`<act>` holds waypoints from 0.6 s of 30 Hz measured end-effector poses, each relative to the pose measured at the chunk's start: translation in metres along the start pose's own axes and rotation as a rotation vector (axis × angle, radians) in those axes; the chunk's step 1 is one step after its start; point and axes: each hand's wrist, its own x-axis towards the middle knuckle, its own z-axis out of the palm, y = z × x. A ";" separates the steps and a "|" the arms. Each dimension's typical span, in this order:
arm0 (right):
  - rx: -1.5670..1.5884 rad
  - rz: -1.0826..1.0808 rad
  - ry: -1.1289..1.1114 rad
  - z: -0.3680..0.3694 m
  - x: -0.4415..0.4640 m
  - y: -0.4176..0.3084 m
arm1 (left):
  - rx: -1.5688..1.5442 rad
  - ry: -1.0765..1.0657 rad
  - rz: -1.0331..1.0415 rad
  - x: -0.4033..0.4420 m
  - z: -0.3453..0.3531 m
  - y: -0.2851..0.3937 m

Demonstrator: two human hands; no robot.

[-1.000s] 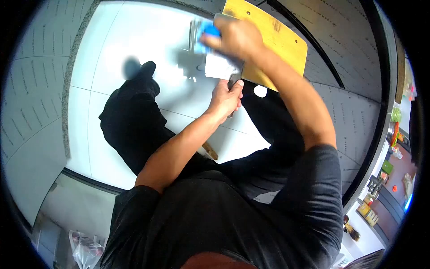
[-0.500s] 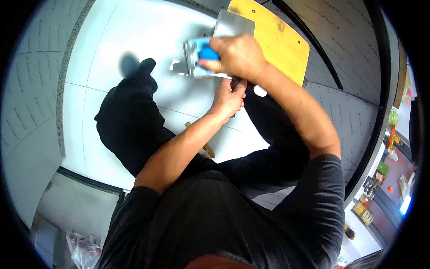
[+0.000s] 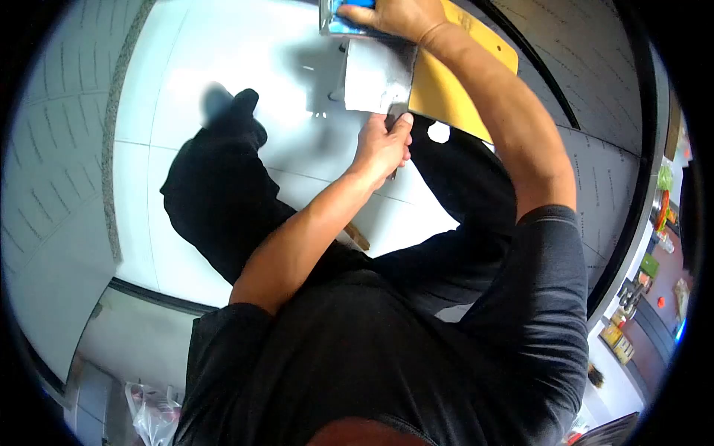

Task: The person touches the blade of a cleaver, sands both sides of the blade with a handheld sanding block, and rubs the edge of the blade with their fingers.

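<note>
Up toward twelve o'clock, the left hand (image 3: 383, 149) clasps the dark handle (image 3: 399, 117) of a broad metal blade (image 3: 379, 74), whose flat face points to twelve. Beyond it, at the top edge, the right hand (image 3: 405, 16) grips a blue-and-silver tool (image 3: 348, 16); whether that tool touches the blade I can't tell. A yellow board (image 3: 457, 85) sits at one o'clock, just beside the blade, above the pale tiled floor (image 3: 216, 52).
</note>
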 end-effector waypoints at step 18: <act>0.086 -0.283 0.072 -0.009 -0.062 -0.030 | 0.022 -0.029 0.007 -0.001 -0.001 0.004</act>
